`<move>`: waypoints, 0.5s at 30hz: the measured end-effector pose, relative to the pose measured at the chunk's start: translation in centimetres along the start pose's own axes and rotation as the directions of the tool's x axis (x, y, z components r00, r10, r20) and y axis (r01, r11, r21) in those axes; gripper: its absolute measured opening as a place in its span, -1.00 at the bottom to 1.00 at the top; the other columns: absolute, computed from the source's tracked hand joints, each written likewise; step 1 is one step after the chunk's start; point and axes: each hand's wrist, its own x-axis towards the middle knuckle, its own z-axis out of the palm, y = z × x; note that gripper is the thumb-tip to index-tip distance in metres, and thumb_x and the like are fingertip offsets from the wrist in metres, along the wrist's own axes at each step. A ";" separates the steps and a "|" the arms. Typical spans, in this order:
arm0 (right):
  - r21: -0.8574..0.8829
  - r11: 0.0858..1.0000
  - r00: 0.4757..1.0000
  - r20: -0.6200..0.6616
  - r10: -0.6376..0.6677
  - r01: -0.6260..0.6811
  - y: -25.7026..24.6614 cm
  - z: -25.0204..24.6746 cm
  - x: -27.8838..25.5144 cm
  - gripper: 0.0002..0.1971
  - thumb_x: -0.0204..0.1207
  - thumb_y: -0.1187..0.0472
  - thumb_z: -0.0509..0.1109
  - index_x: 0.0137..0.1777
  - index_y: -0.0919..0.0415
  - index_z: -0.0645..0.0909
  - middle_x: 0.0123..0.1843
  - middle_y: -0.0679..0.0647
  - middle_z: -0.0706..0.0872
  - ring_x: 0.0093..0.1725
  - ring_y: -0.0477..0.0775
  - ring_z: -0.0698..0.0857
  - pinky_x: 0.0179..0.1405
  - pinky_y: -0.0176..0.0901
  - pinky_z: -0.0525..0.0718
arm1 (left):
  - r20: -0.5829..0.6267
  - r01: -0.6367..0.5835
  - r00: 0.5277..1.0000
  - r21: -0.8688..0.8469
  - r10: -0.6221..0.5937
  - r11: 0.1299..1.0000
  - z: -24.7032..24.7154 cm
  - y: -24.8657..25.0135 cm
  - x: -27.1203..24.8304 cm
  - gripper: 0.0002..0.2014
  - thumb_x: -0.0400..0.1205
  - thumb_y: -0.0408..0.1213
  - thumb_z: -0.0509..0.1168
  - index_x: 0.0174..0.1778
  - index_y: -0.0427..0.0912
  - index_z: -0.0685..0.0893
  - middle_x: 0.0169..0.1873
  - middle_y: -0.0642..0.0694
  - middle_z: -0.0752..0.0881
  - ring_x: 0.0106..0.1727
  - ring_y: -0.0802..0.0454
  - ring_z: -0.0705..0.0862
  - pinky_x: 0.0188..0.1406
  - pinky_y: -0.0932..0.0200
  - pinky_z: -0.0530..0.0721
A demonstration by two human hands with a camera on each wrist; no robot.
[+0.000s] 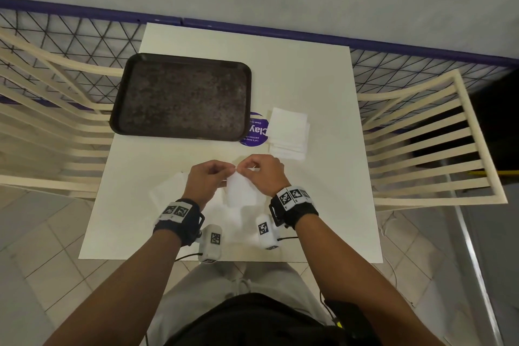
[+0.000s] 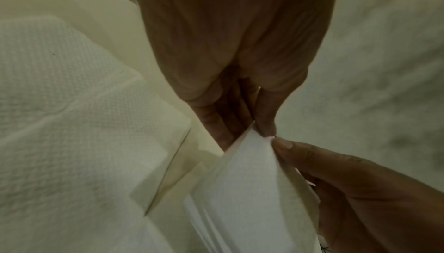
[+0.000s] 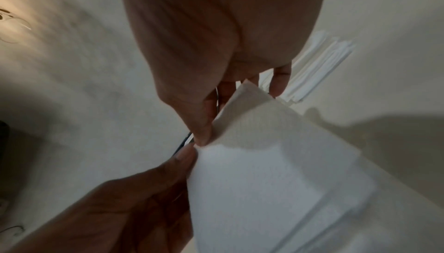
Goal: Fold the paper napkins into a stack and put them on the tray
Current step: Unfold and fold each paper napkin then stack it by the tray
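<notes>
A white paper napkin point(image 1: 241, 191) is held up over the table's near middle, and both hands pinch it at its top corner. My left hand point(image 1: 228, 171) grips the corner from the left, my right hand point(image 1: 243, 169) from the right, fingertips almost touching. The left wrist view shows the napkin point(image 2: 252, 190) hanging from my left hand point(image 2: 263, 132). In the right wrist view my right hand point(image 3: 204, 137) pinches the napkin point(image 3: 264, 171). A dark brown tray point(image 1: 118, 109) lies empty at the far left. A stack of folded napkins point(image 1: 289, 133) sits right of it.
An unfolded napkin point(image 1: 168, 191) lies flat under my left wrist. A round purple sticker point(image 1: 257, 132) shows between tray and stack. The white table point(image 1: 323, 87) is flanked by cream slatted chairs point(image 1: 421, 149) and backed by a purple-railed mesh fence point(image 1: 280, 32).
</notes>
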 end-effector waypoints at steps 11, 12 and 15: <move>0.265 0.963 0.994 -0.081 0.079 -0.054 1.5 -1.7 -0.2 -0.95 0.56 0.19 0.55 -0.05 0.11 0.84 -0.26 -0.11 0.77 -0.22 -0.08 0.70 -0.07 -0.25 0.64 | -0.075 -0.260 0.946 0.405 0.315 0.877 1.3 -0.1 -0.6 -0.97 0.83 -0.28 0.25 0.11 -0.14 0.55 -0.04 -0.03 0.74 -0.04 -0.02 0.71 -0.04 0.16 0.63; 0.286 0.956 0.991 -0.091 0.097 -0.067 1.4 -1.7 -0.2 -0.97 0.57 0.16 0.55 -0.05 0.08 0.82 -0.26 -0.11 0.76 -0.22 -0.07 0.71 -0.07 -0.25 0.64 | -0.083 -0.255 0.946 0.411 0.315 0.875 1.4 0.0 -0.6 -0.97 0.83 -0.28 0.24 0.12 -0.15 0.54 -0.05 -0.03 0.73 -0.06 -0.02 0.70 -0.08 0.20 0.60; 0.325 0.931 0.982 -0.029 0.185 -0.165 1.4 -1.9 -0.5 -0.84 0.56 0.00 0.55 0.00 0.06 0.74 -0.22 -0.06 0.81 -0.25 -0.05 0.78 -0.13 -0.28 0.67 | -0.125 -0.238 0.941 0.412 0.314 0.879 1.7 0.4 -0.5 -0.95 0.84 -0.26 0.23 0.14 -0.16 0.52 -0.07 -0.01 0.71 -0.09 0.00 0.68 -0.15 0.26 0.56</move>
